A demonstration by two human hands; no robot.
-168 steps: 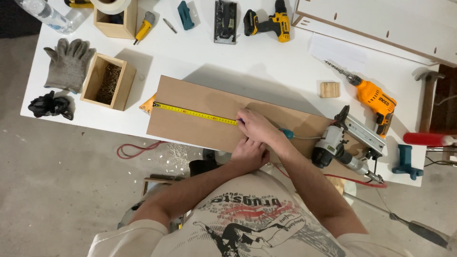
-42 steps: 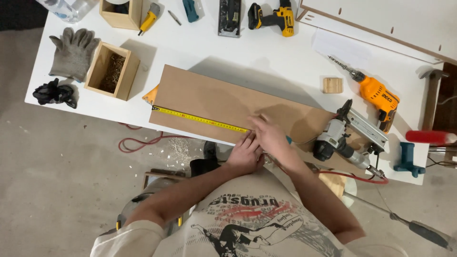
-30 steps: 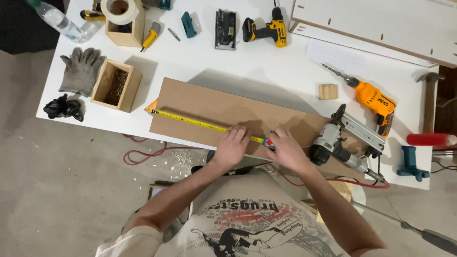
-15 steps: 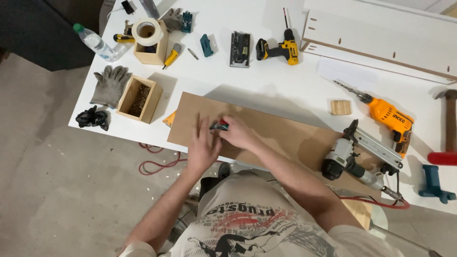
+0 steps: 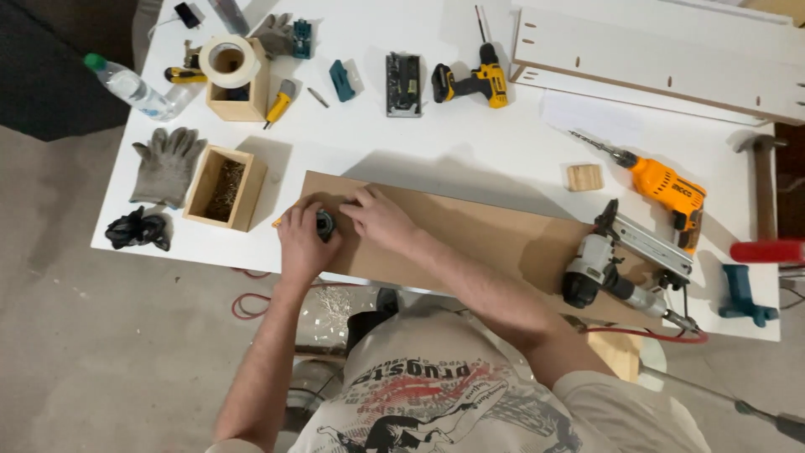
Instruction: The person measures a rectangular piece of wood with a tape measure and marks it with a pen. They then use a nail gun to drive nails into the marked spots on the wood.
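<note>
A long brown board (image 5: 503,239) lies across the front of the white table (image 5: 470,159). My left hand (image 5: 303,243) rests on the board's left end, closed around a small dark tape measure (image 5: 324,224). A bit of yellow tape tip shows at the board's left edge. My right hand (image 5: 377,216) lies flat on the board just right of the tape measure, fingers touching it.
A wooden box of screws (image 5: 225,187), grey gloves (image 5: 166,162) and black gloves (image 5: 137,229) sit left of the board. A nail gun (image 5: 616,268) lies on the board's right end. Orange drill (image 5: 662,186), yellow drill (image 5: 474,81), hammer (image 5: 763,210), wood block (image 5: 584,177), tape roll (image 5: 229,60), bottle (image 5: 130,85).
The yellow tape that stretched along the board has retracted. Both hands moved left along the board to its left end, meeting at the tape measure.
</note>
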